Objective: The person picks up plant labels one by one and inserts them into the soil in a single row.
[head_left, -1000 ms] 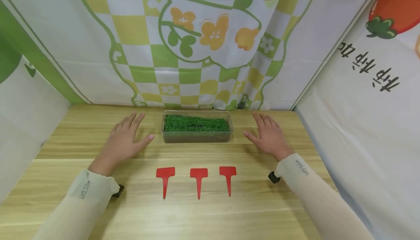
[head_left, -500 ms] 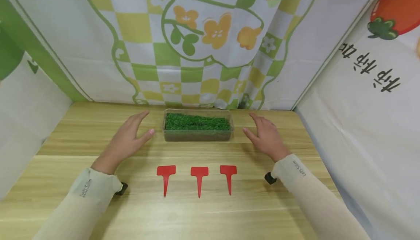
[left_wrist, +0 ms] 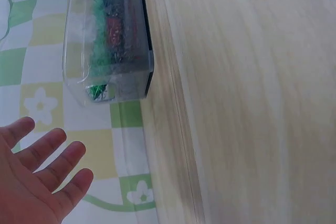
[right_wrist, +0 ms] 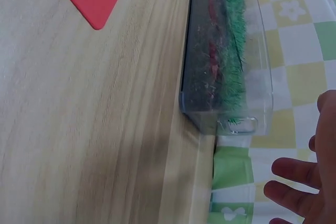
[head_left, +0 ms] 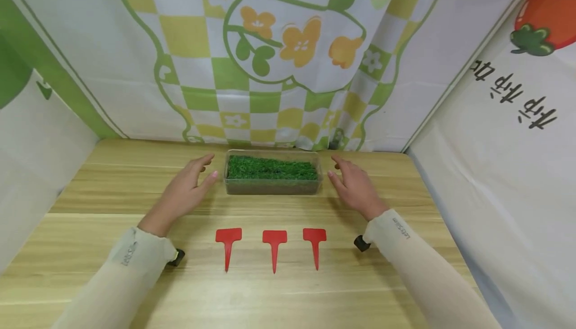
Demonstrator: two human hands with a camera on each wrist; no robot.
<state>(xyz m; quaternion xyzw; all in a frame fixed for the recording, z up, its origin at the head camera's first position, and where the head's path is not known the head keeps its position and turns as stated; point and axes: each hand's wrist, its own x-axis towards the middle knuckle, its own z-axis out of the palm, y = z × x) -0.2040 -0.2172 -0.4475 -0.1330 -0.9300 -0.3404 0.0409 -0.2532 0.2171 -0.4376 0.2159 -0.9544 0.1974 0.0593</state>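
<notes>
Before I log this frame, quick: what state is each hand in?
Left hand: open, holding nothing, near the clear container.
Right hand: open, holding nothing, near the container's other end.

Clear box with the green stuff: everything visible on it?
The clear box looks like plastic: long, rectangular, rimmed. Inside, green grass-like material tops a dark layer; reddish patches on its side may be contents or reflections. It sits upright on the wooden table, along the back edge, near the patterned cloth. The left hand and right hand flank its ends, not touching.
</notes>
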